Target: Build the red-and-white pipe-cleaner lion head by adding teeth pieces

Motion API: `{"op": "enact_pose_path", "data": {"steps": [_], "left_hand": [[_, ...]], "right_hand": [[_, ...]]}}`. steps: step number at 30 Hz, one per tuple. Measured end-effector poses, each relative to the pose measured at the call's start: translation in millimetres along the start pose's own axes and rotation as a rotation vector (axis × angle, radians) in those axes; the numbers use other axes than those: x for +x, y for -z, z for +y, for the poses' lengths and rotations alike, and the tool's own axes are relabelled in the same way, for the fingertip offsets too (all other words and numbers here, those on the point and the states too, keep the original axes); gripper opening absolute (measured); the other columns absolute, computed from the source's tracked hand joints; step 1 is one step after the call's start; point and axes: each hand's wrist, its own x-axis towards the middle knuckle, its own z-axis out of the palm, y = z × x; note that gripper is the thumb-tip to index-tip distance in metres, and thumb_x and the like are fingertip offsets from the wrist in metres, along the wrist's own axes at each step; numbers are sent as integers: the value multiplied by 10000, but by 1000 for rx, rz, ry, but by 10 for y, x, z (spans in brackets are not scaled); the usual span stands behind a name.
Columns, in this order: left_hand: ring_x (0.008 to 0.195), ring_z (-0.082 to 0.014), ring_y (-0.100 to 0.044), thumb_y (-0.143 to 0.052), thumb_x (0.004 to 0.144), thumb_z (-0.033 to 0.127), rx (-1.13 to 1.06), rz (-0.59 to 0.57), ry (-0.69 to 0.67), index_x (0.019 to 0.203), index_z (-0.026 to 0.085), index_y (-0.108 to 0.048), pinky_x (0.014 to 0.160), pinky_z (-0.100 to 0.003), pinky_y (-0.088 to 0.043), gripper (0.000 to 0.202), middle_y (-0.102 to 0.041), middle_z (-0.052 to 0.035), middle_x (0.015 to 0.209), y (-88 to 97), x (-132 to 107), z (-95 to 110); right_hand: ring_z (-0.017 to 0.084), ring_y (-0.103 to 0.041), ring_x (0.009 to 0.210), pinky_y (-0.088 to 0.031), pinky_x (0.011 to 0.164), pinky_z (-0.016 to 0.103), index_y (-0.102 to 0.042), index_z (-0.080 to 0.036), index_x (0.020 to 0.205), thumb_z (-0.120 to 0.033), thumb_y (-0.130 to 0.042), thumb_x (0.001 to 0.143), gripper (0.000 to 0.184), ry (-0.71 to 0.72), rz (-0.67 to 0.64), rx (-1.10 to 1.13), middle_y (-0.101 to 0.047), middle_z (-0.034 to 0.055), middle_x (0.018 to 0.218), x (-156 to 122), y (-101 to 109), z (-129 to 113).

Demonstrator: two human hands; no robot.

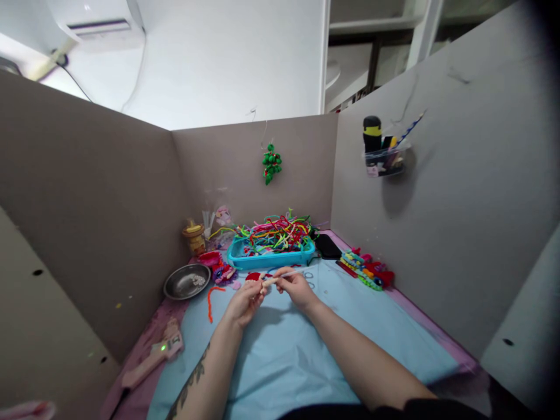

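Note:
My left hand (248,300) pinches a short cream-coloured fuzzy piece, which looks like pipe cleaner (270,282), above the blue cloth. At its other end, the fingers of my right hand (297,289) are closed on the same piece. A thin pale strip stretches right from the right fingertips; I cannot make out what it is. Just behind the hands lies a red and white fuzzy piece (254,276), partly covered by the fingers. An orange pipe cleaner (210,304) lies bent on the cloth, left of my left hand.
Behind stands a blue tray (271,261) heaped with coloured pipe cleaners. At left are a metal bowl (187,282) and a pink glue gun (153,359) with a green light. Fuzzy crafts (367,270) and a black phone-like slab (328,247) lie right. Grey panels (258,198) enclose the table.

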Motion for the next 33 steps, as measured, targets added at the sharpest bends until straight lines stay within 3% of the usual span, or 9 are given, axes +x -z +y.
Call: {"op": "enact_pose_path", "data": {"steps": [3, 7, 11, 16, 27, 33], "left_hand": [[597, -71, -576, -783, 558, 138, 24, 17, -40, 770, 94, -692, 591, -153, -469, 235, -659, -58, 725, -29, -9, 14], [613, -130, -600, -789, 550, 269, 252, 130, -297, 808, 95, -718, 610, -228, -485, 318, -683, -65, 689, -71, -27, 2], [599, -149, -603, -769, 558, 325, 456, 183, -487, 769, 112, -729, 584, -248, -479, 303, -692, -64, 676, -69, -11, -57], [659, -170, -632, -758, 576, 328, 509, 138, -465, 817, 114, -711, 655, -278, -506, 325, -705, -86, 753, -67, 17, -99], [644, -148, -627, -723, 630, 321, 504, 187, -546, 753, 122, -672, 621, -246, -506, 239, -680, -54, 716, -7, 52, -161], [631, -159, -632, -741, 601, 322, 443, 205, -519, 758, 120, -667, 617, -263, -514, 266, -690, -61, 719, -44, 32, -138]], "right_hand": [[83, -494, 464, -390, 473, 216, -604, -172, 772, -332, -716, 640, 235, -25, -18, 32, -579, -36, 546, -10, 4, -9], [92, -536, 514, -387, 454, 202, -565, -189, 984, -364, -747, 599, 460, -145, -87, 166, -621, -9, 690, -49, -38, -23], [47, -428, 390, -269, 357, 162, -562, -156, 774, -413, -716, 625, 335, -209, 6, 169, -543, -42, 532, -53, -65, 0], [43, -401, 358, -245, 335, 158, -525, -163, 670, -392, -728, 595, 315, -186, 124, 150, -525, -54, 485, -46, -75, 9], [51, -425, 371, -278, 341, 163, -540, -165, 669, -393, -708, 621, 288, -114, 128, 146, -544, -45, 499, -64, -132, 6], [54, -431, 384, -293, 347, 164, -534, -166, 672, -392, -726, 598, 306, -134, 142, 170, -547, -43, 506, -63, -108, -13]]}}
